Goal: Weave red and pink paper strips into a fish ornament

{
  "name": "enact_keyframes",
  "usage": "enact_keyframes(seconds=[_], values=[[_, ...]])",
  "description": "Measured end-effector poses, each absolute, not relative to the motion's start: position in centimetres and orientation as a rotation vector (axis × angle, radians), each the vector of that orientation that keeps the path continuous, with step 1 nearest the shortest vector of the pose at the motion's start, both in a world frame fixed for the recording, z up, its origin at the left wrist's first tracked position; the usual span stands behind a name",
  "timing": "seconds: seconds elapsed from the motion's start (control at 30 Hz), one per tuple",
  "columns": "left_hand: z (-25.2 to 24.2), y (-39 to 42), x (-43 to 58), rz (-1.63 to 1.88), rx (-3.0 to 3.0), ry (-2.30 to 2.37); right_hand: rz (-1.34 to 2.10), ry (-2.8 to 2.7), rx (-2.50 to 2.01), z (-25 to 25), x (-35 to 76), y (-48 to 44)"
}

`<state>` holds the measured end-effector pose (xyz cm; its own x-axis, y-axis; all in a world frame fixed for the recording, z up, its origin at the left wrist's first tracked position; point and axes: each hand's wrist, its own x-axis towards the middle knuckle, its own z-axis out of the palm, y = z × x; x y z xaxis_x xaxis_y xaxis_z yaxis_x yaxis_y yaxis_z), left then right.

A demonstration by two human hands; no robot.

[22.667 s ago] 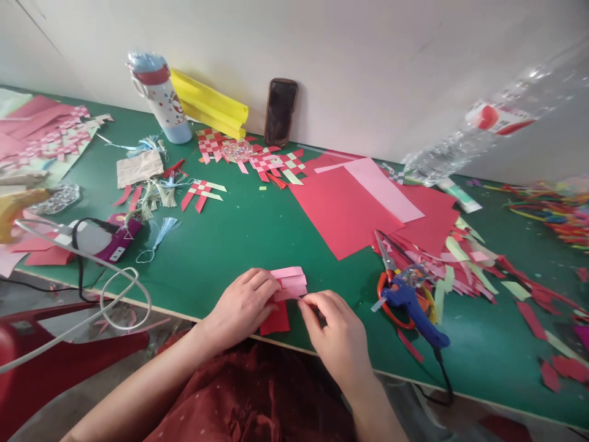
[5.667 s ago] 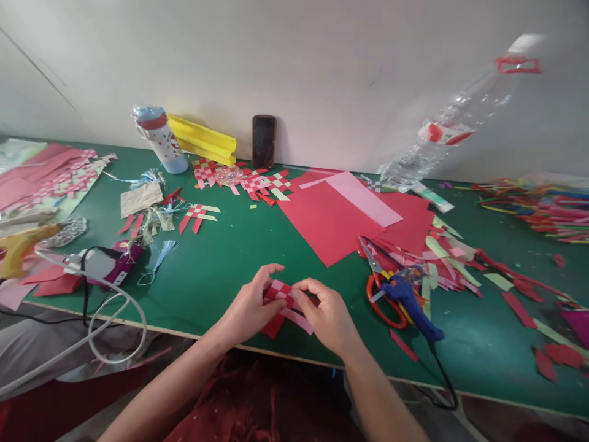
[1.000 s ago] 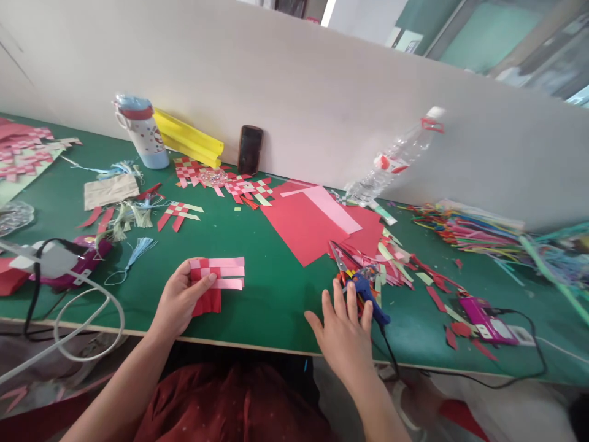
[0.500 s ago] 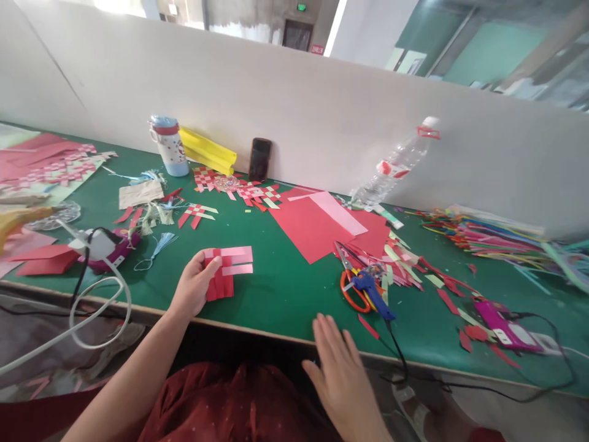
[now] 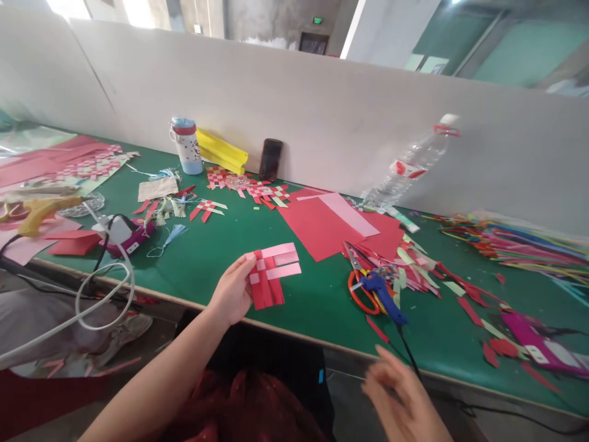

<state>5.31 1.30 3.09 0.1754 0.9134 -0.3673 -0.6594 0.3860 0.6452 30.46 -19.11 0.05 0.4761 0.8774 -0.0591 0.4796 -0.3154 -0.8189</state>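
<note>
Between the thumb and fingers of my left hand [image 5: 234, 290] is a woven piece of red and pink paper strips [image 5: 271, 273], held just above the green table [image 5: 184, 270]. Its pink strips stick out to the right and its red ones hang toward me. My right hand [image 5: 400, 393] is off the table's front edge, fingers bent but apart, with nothing seen in it and some motion blur. Nearest to it on the table are a blue glue gun [image 5: 381, 294] and orange-handled scissors [image 5: 363, 301]. A narrow red paper strip [image 5: 377, 329] lies by the edge.
Red paper sheets [image 5: 313, 227] lie mid-table, with paper scraps beside them. Along the partition [image 5: 322, 116] stand a cup [image 5: 188, 147], a phone [image 5: 271, 159] and a leaning plastic bottle [image 5: 409, 166]. A white cable [image 5: 131, 282] loops over the left edge.
My left hand has moved right with the woven paper, which now shows more of its checks. My right hand has gone right and toward me, its fingers more bent. The view has shifted left.
</note>
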Motion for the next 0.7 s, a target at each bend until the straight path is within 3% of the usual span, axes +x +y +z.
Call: enact_keyframes(seconds=[0.23,0.7], values=[[3.6,-0.9,6.4,1.151,0.365,0.698,1.016,-1.211,-1.294,2.7,21.5,-5.9],[1.1,0.4,4.6,0.971,0.825,0.738,1.110,-1.061,-1.310,2.6,20.5,-2.5]])
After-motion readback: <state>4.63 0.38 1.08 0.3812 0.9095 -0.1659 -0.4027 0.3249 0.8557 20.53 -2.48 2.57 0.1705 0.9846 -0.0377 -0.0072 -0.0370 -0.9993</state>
